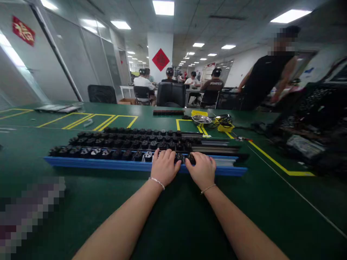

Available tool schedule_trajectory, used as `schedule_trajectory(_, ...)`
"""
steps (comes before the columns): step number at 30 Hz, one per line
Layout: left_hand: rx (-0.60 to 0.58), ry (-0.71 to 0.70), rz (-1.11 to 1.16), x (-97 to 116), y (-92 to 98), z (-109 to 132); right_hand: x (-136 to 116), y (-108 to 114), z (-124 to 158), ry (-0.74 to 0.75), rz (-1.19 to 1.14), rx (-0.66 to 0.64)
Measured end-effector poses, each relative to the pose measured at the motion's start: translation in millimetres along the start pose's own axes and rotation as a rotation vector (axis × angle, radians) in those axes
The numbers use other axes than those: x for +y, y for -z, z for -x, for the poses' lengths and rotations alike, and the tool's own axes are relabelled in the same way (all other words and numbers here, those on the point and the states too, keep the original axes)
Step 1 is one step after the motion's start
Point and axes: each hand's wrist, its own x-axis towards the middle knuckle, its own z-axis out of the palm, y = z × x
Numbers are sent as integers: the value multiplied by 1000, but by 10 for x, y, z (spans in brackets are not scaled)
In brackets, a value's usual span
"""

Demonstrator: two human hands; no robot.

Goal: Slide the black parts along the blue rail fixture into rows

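Observation:
A long blue tray (108, 165) lies across the green table with rows of small black parts (119, 142) slotted in it. My left hand (164, 167) rests at the near row, fingers curled over the parts. Beside it my right hand (202, 169) curls its fingers on a black part (191, 157) at the end of that row. The two hands are nearly touching. The rails (217, 148) to the right of my hands hold no parts. What exactly each finger pinches is hidden.
Yellow tape lines (279, 164) mark the green table. A metal bowl (202, 119) and yellow boxes (225, 127) sit behind the tray. Dark equipment (311, 133) crowds the right side. A person in black (267, 81) stands at right; several seated people work farther back.

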Motion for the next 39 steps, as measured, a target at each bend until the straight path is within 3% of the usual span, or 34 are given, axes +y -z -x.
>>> schedule_trajectory(6, 78, -129, 70, 4, -13, 18, 31, 13, 6, 19, -13, 9)
schedule_trajectory(12, 28, -265, 82, 58, -41, 60, 53, 20, 1, 1, -26, 21)
schedule_trajectory(19, -21, -240, 56, 80, -24, 96, 79, 26, -2, 31, -16, 17)
schedule_trajectory(39, -23, -218, 110, 68, -64, 96, 139, 4, -17, 52, -59, 61)
